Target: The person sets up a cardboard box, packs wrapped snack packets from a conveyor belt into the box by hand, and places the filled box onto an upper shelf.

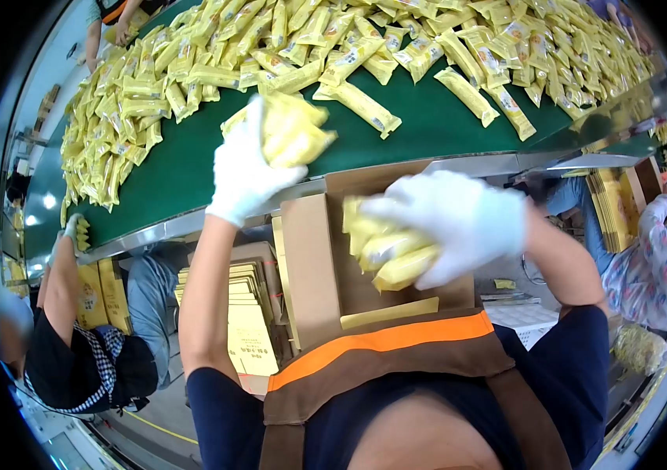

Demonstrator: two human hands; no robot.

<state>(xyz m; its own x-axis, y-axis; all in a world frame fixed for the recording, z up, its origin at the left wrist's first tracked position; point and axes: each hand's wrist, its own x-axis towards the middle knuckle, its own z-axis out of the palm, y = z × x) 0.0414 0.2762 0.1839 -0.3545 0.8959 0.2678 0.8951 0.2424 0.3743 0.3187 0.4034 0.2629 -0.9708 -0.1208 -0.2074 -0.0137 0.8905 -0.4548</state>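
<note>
My left hand (251,172), in a white glove, is closed around a bunch of yellow snack packets (294,129) just above the near edge of the green belt (200,145). The bunch is blurred by motion. My right hand (459,223), also gloved in white, grips several more yellow packets (392,247) side by side, over the open cardboard box (314,266). The box stands against the belt's edge in front of my apron. A yellow flap or sheet (388,312) shows inside its near side. Most of the box's floor is hidden by my right hand and its packets.
A large heap of yellow packets (232,47) covers the far side of the belt. Folded yellow cartons (249,313) are stacked left of the box. Co-workers stand at the left, the right and across the belt. A metal rail (498,163) runs along the belt's near edge.
</note>
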